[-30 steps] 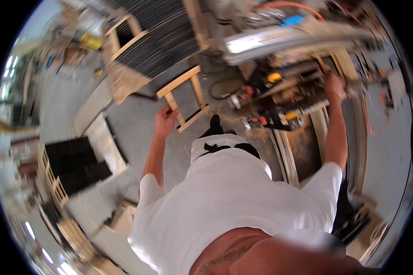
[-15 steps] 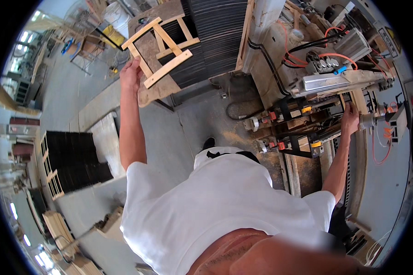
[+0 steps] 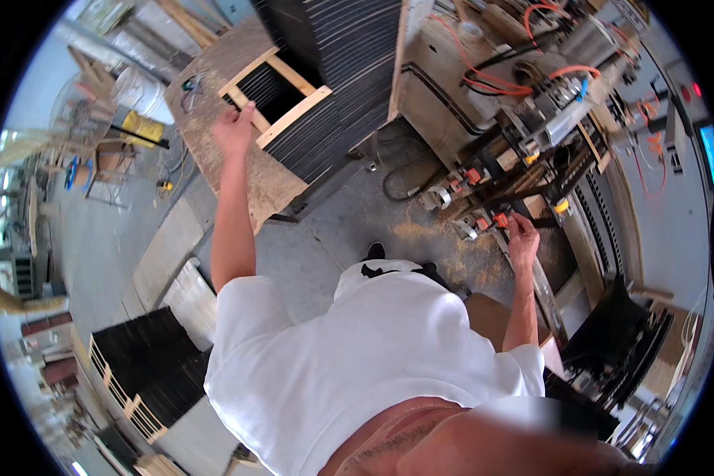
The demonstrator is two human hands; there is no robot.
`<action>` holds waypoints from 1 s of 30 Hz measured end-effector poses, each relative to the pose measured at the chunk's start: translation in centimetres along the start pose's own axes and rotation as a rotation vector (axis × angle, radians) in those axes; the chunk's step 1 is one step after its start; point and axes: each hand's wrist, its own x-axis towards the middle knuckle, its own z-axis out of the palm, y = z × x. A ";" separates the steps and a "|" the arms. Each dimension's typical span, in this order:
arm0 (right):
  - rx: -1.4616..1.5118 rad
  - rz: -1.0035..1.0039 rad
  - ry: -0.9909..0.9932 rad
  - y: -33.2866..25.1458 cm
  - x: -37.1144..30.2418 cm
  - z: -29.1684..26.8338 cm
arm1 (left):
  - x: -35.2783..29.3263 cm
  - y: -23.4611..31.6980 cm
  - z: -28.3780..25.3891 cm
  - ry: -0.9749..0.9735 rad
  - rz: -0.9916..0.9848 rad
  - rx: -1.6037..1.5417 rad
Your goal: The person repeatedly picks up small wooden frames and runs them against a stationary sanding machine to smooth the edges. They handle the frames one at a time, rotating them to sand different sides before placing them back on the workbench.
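Note:
A pale wooden frame (image 3: pixel 295 117) lies on top of a stack of black-edged frames (image 3: pixel 357 63), beside a worn wooden board (image 3: pixel 206 111). My left hand (image 3: pixel 234 133) is at the frame's near-left bar, its fingers apart and touching or just over the wood. On the right, my right hand (image 3: pixel 523 240) is closed at the near end of a machine, with the fingertips right beside a red clamp part (image 3: pixel 500 220). What those fingers hold, if anything, is hidden. A light wooden strip (image 3: pixel 593 145) sits in the machine (image 3: pixel 559 119), beyond the right hand.
Another stack of black-edged frames (image 3: pixel 147 349) stands at the lower left. Orange hoses (image 3: pixel 496 89) run over the machine. Sawdust (image 3: pixel 412 230) lies on the floor near my shoes. A yellow bucket (image 3: pixel 141 128) is at the far left, and a black seat-like object (image 3: pixel 611 329) at the lower right.
The wooden frame went from being held up in my left hand to lying on the stack. My right hand moved left and nearer, from the machine's far end to its red clamp part.

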 end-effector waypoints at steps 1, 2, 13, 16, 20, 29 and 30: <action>-0.034 0.047 0.005 -1.1 -1.0 0.0 | -1.0 1.3 -0.3 -0.003 0.113 0.097; -0.083 0.086 0.010 -2.6 -1.9 -0.3 | -2.3 2.8 -0.6 -0.009 0.228 0.192; -0.403 -0.094 0.176 -7.7 -8.5 -11.1 | -4.7 4.8 4.9 -0.533 0.636 0.773; -0.488 -0.199 0.229 -8.2 -10.4 -15.3 | -1.5 1.6 4.8 -0.565 0.670 0.758; -0.677 -0.379 0.324 -12.3 -14.0 -21.6 | 0.8 2.9 5.5 -0.772 0.602 0.774; -1.479 0.256 0.756 -21.6 -30.1 -38.0 | -21.3 12.7 10.0 -0.441 0.774 0.191; -1.525 0.362 0.795 -21.0 -32.3 -39.8 | -24.8 14.1 11.1 -0.614 0.807 0.088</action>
